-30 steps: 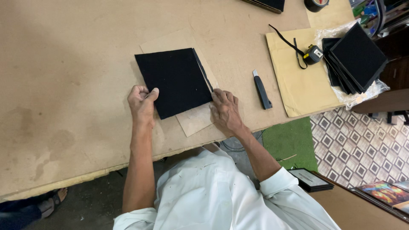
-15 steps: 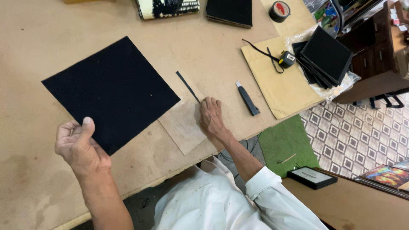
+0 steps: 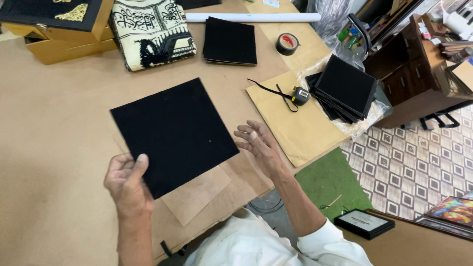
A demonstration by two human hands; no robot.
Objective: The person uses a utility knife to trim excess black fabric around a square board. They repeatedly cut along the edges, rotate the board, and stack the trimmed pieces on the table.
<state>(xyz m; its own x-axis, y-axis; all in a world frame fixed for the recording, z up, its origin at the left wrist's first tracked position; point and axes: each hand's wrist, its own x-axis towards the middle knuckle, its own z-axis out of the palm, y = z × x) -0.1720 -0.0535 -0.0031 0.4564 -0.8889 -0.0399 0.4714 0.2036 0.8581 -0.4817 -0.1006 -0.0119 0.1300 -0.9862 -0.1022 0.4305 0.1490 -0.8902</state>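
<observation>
My left hand (image 3: 125, 182) pinches the near corner of a black square sheet (image 3: 172, 130) and holds it lifted above the brown table (image 3: 54, 138). My right hand (image 3: 258, 145) hovers open just right of the sheet's right corner, fingers spread, touching nothing. Under the sheet lies a piece of brown paper (image 3: 197, 194) on the table.
A stack of black squares (image 3: 345, 88) sits on plastic at the right, beside a tape measure (image 3: 299, 95) on a tan envelope (image 3: 295, 123). Farther back are another black stack (image 3: 230, 42), a tape roll (image 3: 287, 43), a patterned cloth (image 3: 150, 29) and gold boxes (image 3: 59, 24).
My left hand has raised the black sheet off the table and brought it closer. My right hand has left the table and now hovers open beside the sheet. The view has tilted up.
</observation>
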